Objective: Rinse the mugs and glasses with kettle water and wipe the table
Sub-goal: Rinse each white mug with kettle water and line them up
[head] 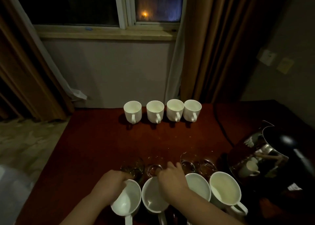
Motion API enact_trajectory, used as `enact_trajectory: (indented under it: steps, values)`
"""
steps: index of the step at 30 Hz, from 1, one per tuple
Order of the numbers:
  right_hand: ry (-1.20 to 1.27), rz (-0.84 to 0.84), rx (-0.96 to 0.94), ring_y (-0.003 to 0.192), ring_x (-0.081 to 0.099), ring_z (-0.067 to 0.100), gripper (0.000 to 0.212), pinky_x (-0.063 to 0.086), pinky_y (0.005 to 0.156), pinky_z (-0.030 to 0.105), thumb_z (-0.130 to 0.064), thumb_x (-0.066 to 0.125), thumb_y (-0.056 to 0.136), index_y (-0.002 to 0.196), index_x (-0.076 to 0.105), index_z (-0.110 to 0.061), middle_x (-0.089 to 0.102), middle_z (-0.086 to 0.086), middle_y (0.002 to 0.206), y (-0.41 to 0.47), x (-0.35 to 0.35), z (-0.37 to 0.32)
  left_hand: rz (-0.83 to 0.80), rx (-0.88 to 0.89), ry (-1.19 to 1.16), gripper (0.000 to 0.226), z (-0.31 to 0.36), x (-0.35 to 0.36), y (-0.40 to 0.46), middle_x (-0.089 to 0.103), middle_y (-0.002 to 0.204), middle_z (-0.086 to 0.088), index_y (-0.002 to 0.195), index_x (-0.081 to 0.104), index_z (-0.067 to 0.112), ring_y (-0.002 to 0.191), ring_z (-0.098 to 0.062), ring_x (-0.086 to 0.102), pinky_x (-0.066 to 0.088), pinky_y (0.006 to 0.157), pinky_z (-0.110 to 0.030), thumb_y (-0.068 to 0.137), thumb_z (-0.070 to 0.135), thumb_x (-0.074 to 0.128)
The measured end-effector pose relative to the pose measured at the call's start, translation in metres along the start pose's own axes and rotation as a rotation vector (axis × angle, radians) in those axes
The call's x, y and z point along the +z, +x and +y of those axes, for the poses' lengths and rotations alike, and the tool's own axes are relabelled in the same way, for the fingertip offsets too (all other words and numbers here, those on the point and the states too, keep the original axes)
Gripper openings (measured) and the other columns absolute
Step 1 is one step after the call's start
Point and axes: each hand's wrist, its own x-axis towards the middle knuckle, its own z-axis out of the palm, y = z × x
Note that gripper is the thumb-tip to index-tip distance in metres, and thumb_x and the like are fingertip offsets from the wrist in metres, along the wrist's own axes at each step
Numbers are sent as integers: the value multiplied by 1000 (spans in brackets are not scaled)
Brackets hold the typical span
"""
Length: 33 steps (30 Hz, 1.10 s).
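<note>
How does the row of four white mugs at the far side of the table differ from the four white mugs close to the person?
The far mugs stand untouched in an evenly spaced row; the near mugs crowd together, and the left hand is on the leftmost one while the right hand reaches over the second. The far mugs stand alone; the near mugs have clear glasses just behind them. All are white, handled and upright.

Dim, grainy view – corners dark and bent, kettle [265, 158] glinting

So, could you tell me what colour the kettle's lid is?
Black, with a glossy highlight; the kettle's lid shows best in the head view.
</note>
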Motion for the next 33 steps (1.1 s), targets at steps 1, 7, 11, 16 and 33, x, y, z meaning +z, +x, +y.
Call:
enact_trajectory:
  steps: [1,7,11,16,33]
  values:
    - [-3,5,-5,114,41,29,32,25,100,43,-11,49,87,118,54,-8,65,14,107,-5,1,-1,5,4,-2,40,1,3,-4,64,121,5,124,58,36,105,-9,59,45,86,-21,92,15,44]
    - [17,40,-7,120,40,32,42,17,108,47,-13,47,87,128,43,-8,64,17,111,-22,3,-4,55,-9,-20,39,7,15,-21,65,118,6,125,55,39,100,-7,61,45,80,-19,94,19,43]
    - [209,224,50,116,46,29,39,27,103,45,-22,44,88,127,45,-17,63,8,114,-42,-3,2,176,-77,-95,42,11,22,-36,64,116,8,136,40,37,99,-8,61,50,80,-23,94,31,46]
    - [520,658,489,94,59,29,27,44,77,37,-18,60,78,105,65,-16,67,5,100,-95,17,68,591,-119,-315,44,32,18,-55,57,109,3,130,49,18,105,-18,51,39,80,-28,87,17,59]
    - [1578,238,675,49,55,1,30,39,54,13,-13,66,83,53,65,-11,64,-1,52,-171,72,101,30,348,-532,78,207,71,-49,24,136,21,143,7,29,120,7,32,25,88,-2,86,33,60]
